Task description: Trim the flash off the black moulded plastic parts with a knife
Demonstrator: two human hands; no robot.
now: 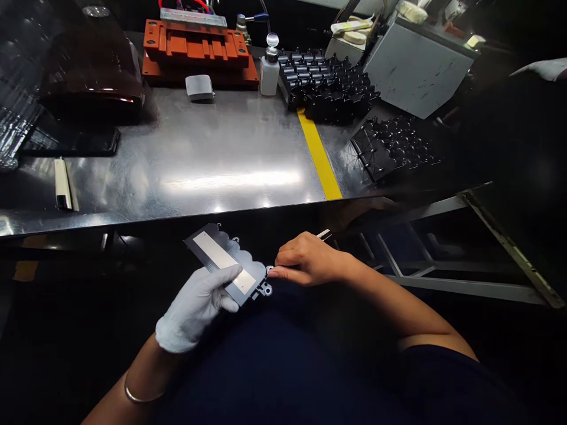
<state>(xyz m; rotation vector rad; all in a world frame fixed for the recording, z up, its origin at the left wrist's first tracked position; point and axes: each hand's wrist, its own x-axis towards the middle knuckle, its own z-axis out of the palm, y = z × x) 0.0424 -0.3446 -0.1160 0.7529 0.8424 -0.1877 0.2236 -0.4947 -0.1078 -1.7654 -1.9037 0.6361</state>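
In the head view, we see our left hand (195, 304), in a white knitted-looking glove, grasping a grey moulded part (250, 260) in front of the body, just below the front edge of the desk (221, 139). The part is tilted, with a straight edge on one side, a scalloped one on the other, small ringed lugs at its near end and a smooth, pale rectangular strip (215, 251) along its face; our gloved thumb presses over that strip. Our bare right hand (310, 260) is closed round a slim tool (325, 235), whose pale end juts out behind the fist, and its fingertips meet the lugged end of the part. The desk is brushed, scratched metal that throws back a bright streak of light, crossed by a flat yellow stripe (319, 153). Along the back we find a ribbed orange-red block (199, 59), a small grey piece (199, 87) with rounded corners, a translucent bottle (269, 74) with a round metallic cap, and rows of black, bumpy mouldings (328, 82). A cream-coloured stick (62, 183) with a dark end lies near the left front edge.
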